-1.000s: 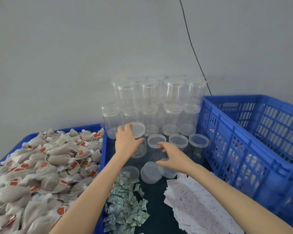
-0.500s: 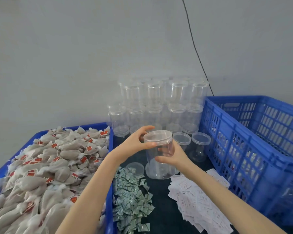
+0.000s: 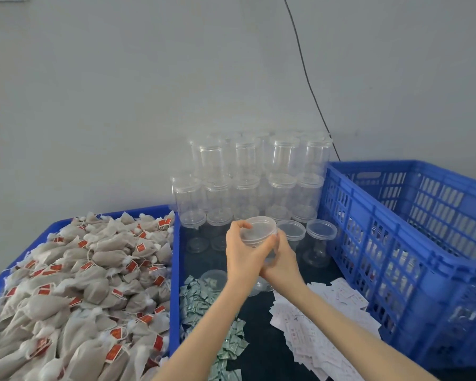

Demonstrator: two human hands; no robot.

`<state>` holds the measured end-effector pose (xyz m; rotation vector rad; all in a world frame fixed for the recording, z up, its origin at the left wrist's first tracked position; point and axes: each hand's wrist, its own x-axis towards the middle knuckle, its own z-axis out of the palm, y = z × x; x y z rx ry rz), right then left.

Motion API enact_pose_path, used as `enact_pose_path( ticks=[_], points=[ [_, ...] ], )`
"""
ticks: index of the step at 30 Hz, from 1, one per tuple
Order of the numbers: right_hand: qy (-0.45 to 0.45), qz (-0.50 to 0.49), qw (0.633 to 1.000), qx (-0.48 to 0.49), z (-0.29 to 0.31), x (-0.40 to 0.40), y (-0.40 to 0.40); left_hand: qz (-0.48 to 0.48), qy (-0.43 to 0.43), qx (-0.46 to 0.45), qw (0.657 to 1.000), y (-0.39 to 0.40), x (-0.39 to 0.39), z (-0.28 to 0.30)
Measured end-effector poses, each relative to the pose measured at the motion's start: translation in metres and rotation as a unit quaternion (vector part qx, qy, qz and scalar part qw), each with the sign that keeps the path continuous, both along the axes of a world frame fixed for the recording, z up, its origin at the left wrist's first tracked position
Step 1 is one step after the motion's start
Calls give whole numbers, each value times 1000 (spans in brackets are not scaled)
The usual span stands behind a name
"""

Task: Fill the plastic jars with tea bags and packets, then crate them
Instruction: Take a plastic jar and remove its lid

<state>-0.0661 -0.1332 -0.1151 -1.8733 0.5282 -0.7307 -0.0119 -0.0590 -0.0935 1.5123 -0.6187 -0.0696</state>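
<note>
Holding 1 clear jar [image 3: 261,243] up over the dark table [image 3: 259,353], the person has both hands wrapped on it: the left hand [image 3: 241,257] curls around the lid [image 3: 259,228] at the top, and the right hand [image 3: 282,261] grips the body lower down from the side. The lid looks tilted against the jar, so I judge it is being taken off, though whether it is already free is hard to tell through the clear plastic.

The main risk is the lid popping loose suddenly and slipping from the left fingers, since the plastic is smooth and thin. It could drop onto the small green packets [image 3: 204,306] just below or roll under the loose lid [image 3: 212,279] lying there. Squeezing too hard with the right hand could flex the thin wall and make the jar jump out of the grip.

The stacked jars [image 3: 248,171] against the wall stand just behind the hands, 2 tiers high; a backward jerk could topple them. The tea bags [image 3: 80,284] fill the tray on the left, the paper slips [image 3: 319,325] lie on the right, and the blue crate [image 3: 396,243] stands at the far right
</note>
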Motion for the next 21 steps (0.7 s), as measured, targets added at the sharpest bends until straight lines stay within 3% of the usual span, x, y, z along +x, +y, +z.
enact_pose_path(
  ticks=[4, 9, 14, 21],
  points=[
    [-12, -39, 999, -13, -11, 3, 3, 24, -23, 30, 999, -5, -8, -3],
    [-25, -45, 996, 70, -10, -8, -12, -123, -72, 124, 982, 2, 0, -3],
    [-30, 19, 993, 116, -3, -17, -20, -170, 9, 65, 983, 17, 32, 17],
    [-1, 102, 990, 102, -11, -11, -21, -252, 57, 88, 962, 22, 43, 6]
  ],
)
